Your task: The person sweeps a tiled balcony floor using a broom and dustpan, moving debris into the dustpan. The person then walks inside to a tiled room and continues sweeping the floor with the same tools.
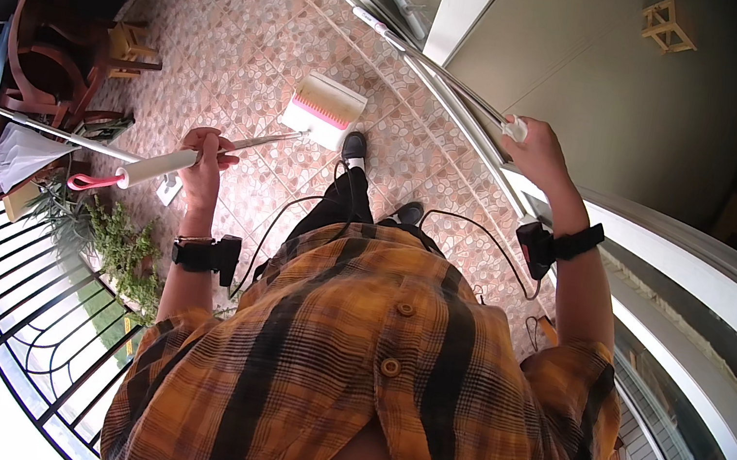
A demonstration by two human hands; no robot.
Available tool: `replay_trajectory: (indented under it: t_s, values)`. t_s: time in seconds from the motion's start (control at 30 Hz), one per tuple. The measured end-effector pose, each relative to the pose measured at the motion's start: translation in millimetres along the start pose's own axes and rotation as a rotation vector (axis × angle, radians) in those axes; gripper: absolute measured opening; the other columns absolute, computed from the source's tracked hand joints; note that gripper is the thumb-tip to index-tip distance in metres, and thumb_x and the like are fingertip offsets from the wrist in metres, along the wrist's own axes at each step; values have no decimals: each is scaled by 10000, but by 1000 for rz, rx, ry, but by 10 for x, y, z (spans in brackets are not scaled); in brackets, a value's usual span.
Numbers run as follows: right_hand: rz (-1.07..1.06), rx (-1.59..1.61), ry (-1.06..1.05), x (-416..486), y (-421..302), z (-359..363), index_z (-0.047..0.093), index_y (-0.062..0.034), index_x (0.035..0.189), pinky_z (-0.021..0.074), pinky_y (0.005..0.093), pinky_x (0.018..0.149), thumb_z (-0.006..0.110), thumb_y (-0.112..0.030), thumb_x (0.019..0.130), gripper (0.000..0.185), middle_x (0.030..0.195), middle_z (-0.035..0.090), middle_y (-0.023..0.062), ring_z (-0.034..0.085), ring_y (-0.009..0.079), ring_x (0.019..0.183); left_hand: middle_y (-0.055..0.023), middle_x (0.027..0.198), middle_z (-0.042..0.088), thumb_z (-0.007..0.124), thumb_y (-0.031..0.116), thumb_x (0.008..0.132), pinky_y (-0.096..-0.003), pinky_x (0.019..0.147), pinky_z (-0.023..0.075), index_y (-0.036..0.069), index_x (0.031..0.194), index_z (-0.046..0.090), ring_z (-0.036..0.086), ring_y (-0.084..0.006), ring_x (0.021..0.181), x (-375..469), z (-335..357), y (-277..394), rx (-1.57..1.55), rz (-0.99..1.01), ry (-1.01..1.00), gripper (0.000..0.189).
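My left hand (204, 164) is closed around the handle of a long-handled dustpan (323, 111), whose white grip (157, 169) ends in a pink loop. The dustpan lies near my foot, with a row of pink teeth across it. In my right hand (537, 153), raised beside the glass door, is a white piece at the near end of a slim metal pole (454, 81). This pole runs away from me to a white end (368, 19) by the door track. What is fixed to its far end cannot be told.
Wooden chairs (50, 67), a small wooden stool (128, 49) and a folded white umbrella (26, 159) stand left. Potted plants (124, 253) line the black railing (38, 320). The sliding door frame (460, 128) runs along my right. A black cable (480, 227) hangs across my front.
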State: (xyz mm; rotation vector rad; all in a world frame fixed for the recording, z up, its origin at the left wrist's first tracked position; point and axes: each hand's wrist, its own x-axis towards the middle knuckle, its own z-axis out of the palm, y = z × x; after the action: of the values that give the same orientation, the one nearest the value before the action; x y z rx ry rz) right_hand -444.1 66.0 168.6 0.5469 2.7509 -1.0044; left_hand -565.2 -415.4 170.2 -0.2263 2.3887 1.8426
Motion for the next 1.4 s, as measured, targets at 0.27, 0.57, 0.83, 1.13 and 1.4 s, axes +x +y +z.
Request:
replay_trajectory:
  t_s: [0.27, 0.57, 0.83, 1.13, 1.4]
  values:
    - [-13, 46, -21, 500, -837, 23, 648, -46, 1135, 512, 366, 813, 669, -209, 825, 351, 982, 690, 164, 665, 309, 913, -74, 757, 639, 493, 136, 955, -199, 462, 471, 10, 983, 543, 626, -129, 553, 633, -242, -202, -51, -53, 37, 139]
    - [-5, -6, -22, 2087, -1520, 1062, 629, -98, 1176, 519, 413, 757, 649, -281, 830, 392, 934, 690, 164, 663, 327, 886, -58, 762, 661, 507, 161, 965, -187, 479, 457, 37, 974, 561, 659, -134, 570, 920, -653, -281, -28, -83, 66, 136]
    - [181, -21, -198, 2403, -1322, 1280, 620, -91, 1208, 521, 405, 750, 640, -284, 815, 439, 845, 690, 158, 675, 303, 805, -44, 783, 656, 507, 151, 965, -203, 522, 432, 52, 966, 565, 638, -114, 596, 1081, -727, -353, -19, -136, 55, 115]
    - [150, 29, -115, 1125, -596, 672, 603, -37, 1224, 512, 374, 789, 663, -203, 808, 452, 938, 681, 208, 671, 323, 842, -65, 759, 618, 486, 102, 945, -217, 523, 504, 4, 965, 554, 602, -115, 588, 1408, -509, -333, -32, -166, 7, 121]
    - [460, -54, -232, -341, -492, 48, 606, -60, 1241, 503, 352, 735, 676, -190, 815, 451, 884, 678, 168, 648, 248, 773, -59, 744, 629, 486, 83, 945, -213, 528, 517, 6, 947, 570, 606, -99, 600, 1450, -219, -185, 7, -105, -190, 114]
